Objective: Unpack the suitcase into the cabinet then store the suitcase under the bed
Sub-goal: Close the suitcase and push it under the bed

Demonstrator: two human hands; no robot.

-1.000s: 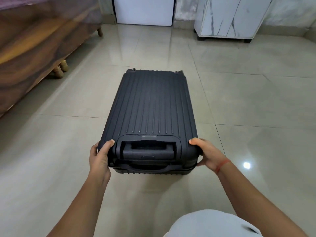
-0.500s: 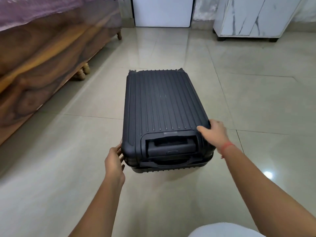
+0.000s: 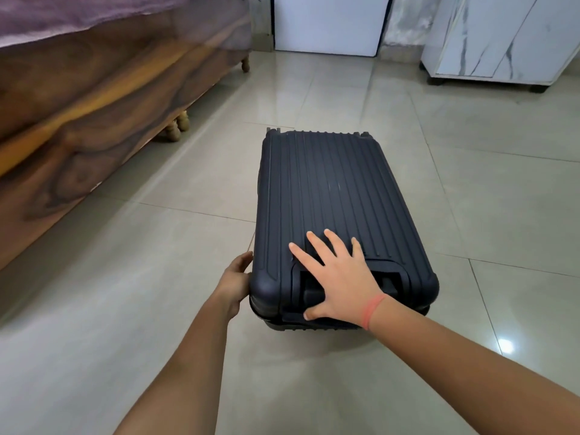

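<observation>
Suitcase [image 3: 326, 189], dark and ribbed, is lying flat and closed on the tiled floor [image 3: 150, 277], its handle end facing the person. It is sitting near the wooden bed [image 3: 94, 98] and well apart from the white marbled cabinet [image 3: 502, 42] by the far wall. Right hand [image 3: 339, 284] is resting on top of the shell with fingers spread wide and straight, covering part of the recessed handle [image 3: 389, 277]. Left hand [image 3: 237, 281] is pressing against the near left corner. Its fingers are mostly hidden, so whether they are curling under the edge cannot be told.
</observation>
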